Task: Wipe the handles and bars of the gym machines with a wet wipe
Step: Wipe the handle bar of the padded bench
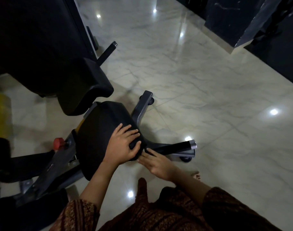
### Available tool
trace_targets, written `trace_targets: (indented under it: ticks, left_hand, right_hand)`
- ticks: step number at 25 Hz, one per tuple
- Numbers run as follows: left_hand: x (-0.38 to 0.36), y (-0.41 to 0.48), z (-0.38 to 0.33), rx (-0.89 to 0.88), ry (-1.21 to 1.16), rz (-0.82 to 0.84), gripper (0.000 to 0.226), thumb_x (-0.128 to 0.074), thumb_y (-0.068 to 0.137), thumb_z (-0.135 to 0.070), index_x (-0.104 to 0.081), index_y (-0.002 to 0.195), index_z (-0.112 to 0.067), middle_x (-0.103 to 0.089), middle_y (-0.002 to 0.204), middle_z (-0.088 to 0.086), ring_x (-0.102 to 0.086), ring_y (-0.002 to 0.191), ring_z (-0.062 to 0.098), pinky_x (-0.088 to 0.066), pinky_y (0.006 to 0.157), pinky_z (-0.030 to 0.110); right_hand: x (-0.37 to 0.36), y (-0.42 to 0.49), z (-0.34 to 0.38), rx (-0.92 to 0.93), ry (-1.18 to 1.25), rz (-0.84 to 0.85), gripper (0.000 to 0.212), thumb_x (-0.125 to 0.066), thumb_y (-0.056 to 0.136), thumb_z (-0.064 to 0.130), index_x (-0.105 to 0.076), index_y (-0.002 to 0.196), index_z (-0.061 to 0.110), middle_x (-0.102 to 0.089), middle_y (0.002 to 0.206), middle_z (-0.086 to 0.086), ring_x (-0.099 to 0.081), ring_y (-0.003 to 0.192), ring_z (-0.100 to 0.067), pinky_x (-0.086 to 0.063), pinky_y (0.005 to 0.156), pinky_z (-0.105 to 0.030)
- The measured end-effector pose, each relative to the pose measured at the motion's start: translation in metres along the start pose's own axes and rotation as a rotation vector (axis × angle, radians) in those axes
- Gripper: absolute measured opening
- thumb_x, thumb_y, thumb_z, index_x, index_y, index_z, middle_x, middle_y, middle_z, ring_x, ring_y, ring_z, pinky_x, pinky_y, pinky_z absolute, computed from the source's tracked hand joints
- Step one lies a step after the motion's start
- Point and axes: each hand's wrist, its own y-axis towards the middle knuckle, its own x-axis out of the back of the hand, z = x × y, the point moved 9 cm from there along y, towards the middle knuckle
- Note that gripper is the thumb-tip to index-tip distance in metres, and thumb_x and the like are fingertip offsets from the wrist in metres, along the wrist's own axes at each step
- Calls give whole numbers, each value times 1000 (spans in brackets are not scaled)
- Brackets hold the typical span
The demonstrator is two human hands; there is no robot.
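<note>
Head view: the left hand (pixel 124 144) lies spread on the black seat pad's (pixel 99 130) front corner, with the right hand (pixel 156 163) just beside it, straight fingers touching the pad's edge. Just beyond them a black handle (pixel 174 147) juts out above the grey frame leg (pixel 184 155), and a second handle (pixel 107 52) sticks out beside the backrest (pixel 82 90) farther off.

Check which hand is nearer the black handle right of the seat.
Right. The right hand lies at the inner end of the handle; the left hand rests on the seat pad, farther off.
</note>
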Motion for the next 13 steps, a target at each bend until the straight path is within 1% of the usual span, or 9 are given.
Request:
trace_targets:
  ticks: [2, 4, 6, 9, 10, 11, 12, 13]
  left_hand:
    - [-1, -1, 0, 1, 6, 1, 39, -47, 82, -38, -74, 93, -12, -72, 99, 2, -62, 106, 24, -25, 105, 35]
    - [-2, 0, 1, 10, 0, 3, 39, -47, 82, -38, -74, 93, -13, -72, 100, 2, -61, 107, 24, -24, 105, 35]
    - [-2, -1, 2, 18, -12, -1, 38, -47, 81, -38, -74, 93, -13, -72, 100, 2, -61, 107, 24, -24, 106, 35]
    - [-2, 0, 3, 15, -16, -10, 39, -47, 81, -38, -74, 93, -13, -72, 99, 2, -61, 107, 23, -23, 106, 34]
    - [-2, -1, 3, 12, -17, -12, 39, -47, 81, -38, -74, 93, -13, -72, 99, 2, -61, 107, 23, -23, 106, 34]
    - [-1, 0, 3, 11, -19, -16, 39, -47, 81, -38, -74, 93, -13, -72, 99, 2, -61, 107, 23, -24, 106, 34]
    - [-1, 0, 4, 9, -21, -16, 39, -46, 81, -38, -74, 93, -13, -72, 99, 2, -62, 107, 23, -24, 105, 34]
    - [-2, 0, 4, 5, -17, -13, 40, -46, 81, -38, -74, 93, -13, -72, 99, 2, -62, 107, 24, -24, 106, 34]
  right_hand:
    - [9, -14, -23, -56, 117, -15, 34, -45, 90, 10, -61, 120, 9, -62, 124, -5, -52, 121, -21, -30, 110, -41]
    - [26, -35, -47, -136, 201, -35, 37, -44, 94, 11, -50, 130, 8, -55, 132, -7, -46, 128, -23, -33, 109, -39]
    - [39, -63, -63, -184, 145, -50, 39, -37, 98, 12, -39, 137, 7, -48, 139, -10, -38, 133, -24, -30, 111, -38]
    - [61, -94, -88, -321, 14, -67, 47, -23, 102, 12, -15, 147, 7, -24, 152, -10, -14, 143, -23, -21, 113, -37]
    - [67, -91, -90, -371, -1, -90, 46, -20, 102, 12, -13, 147, 6, -27, 150, -13, -10, 144, -23, -19, 113, -38]
    - [70, -80, -85, -386, -10, -129, 44, -18, 102, 12, -20, 145, 4, -38, 143, -18, -12, 143, -24, -17, 113, -37]
    - [67, -63, -73, -352, -7, -151, 41, -20, 102, 11, -30, 140, 0, -49, 133, -21, -21, 140, -27, -17, 113, -37]
    - [59, -44, -57, -296, 0, -132, 38, -24, 100, 10, -42, 131, -2, -56, 126, -22, -34, 134, -30, -21, 113, -36]
